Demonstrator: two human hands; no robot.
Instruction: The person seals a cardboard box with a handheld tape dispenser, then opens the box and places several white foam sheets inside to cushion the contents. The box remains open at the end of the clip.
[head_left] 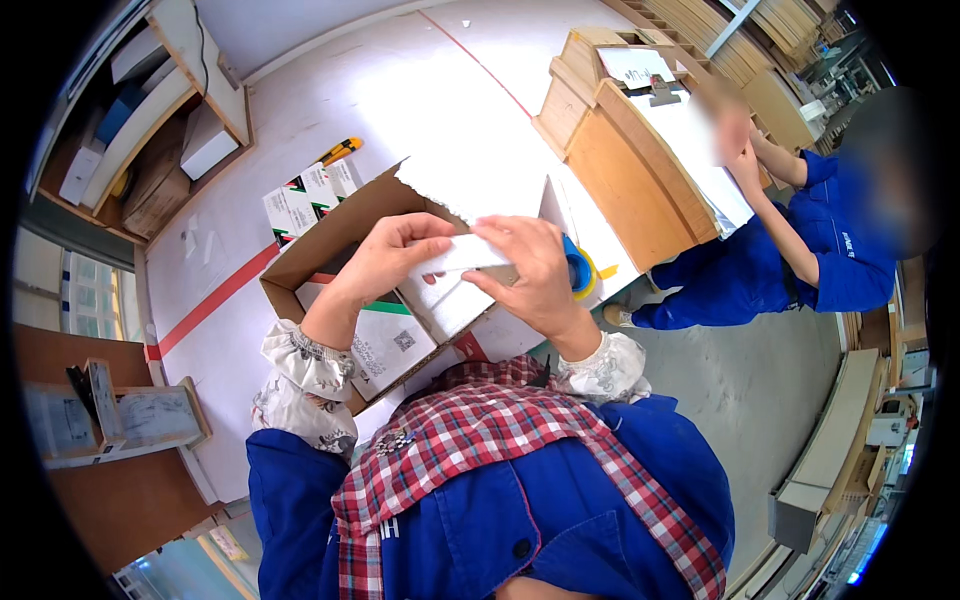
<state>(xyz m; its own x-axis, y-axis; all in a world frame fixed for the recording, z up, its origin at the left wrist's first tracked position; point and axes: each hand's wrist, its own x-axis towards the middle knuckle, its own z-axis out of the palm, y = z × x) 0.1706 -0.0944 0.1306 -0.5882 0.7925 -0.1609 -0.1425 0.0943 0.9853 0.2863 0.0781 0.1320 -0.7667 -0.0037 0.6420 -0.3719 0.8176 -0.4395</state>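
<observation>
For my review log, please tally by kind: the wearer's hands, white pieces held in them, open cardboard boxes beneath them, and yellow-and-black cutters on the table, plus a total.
Wearer's left hand and right hand: 2
White piece: 1
Open cardboard box: 1
Yellow-and-black cutter: 1
Total: 5

My left hand (pixel 392 255) is at 10 o'clock from view centre, fingers (pixel 400 228) toward 2, thumb (pixel 430 251) pressed in a pinch. Right hand (pixel 530 265) at 1, pinching too, fingers toward 10, thumb low. Left forearm (pixel 328 318) trails to 7, right forearm (pixel 578 336) to 5.
</observation>
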